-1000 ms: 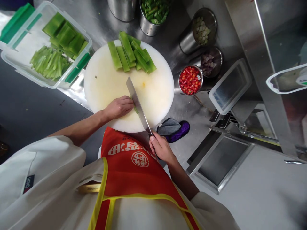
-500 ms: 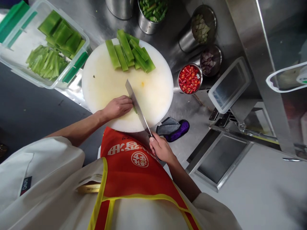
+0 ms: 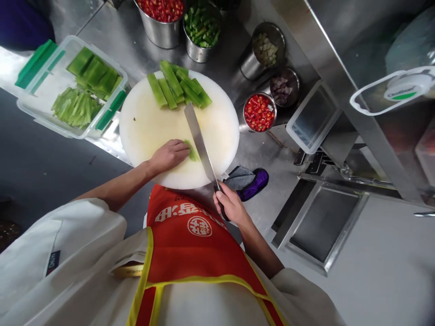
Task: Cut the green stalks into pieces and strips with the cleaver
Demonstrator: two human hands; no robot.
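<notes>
My right hand (image 3: 231, 202) is wrapped around the black handle of a long-bladed kitchen knife (image 3: 200, 140). The blade slants up and left over a round white cutting board (image 3: 217, 131), just right of some thin green vegetable slices (image 3: 192, 151). Against the left side of those slices rests my left hand (image 3: 171, 155), its fingers together and bent, with the fingertips on the green. Several thick green vegetable sticks (image 3: 176, 86) lie in a pile at the board's far edge, near the knife tip.
A clear plastic box (image 3: 44, 104) at left holds green slabs and shreds. Metal cups stand beyond and right: chopped red chilies (image 3: 260, 112), cut green pieces (image 3: 202, 27), purple bits (image 3: 281, 90), pale bits (image 3: 267, 49). A purple-and-grey cloth item (image 3: 246, 181) lies beside the board.
The knife has moved away from my left fingertips to the right, uncovering the green slices beside them. The view has shifted, showing another cup of red chilies at the top.
</notes>
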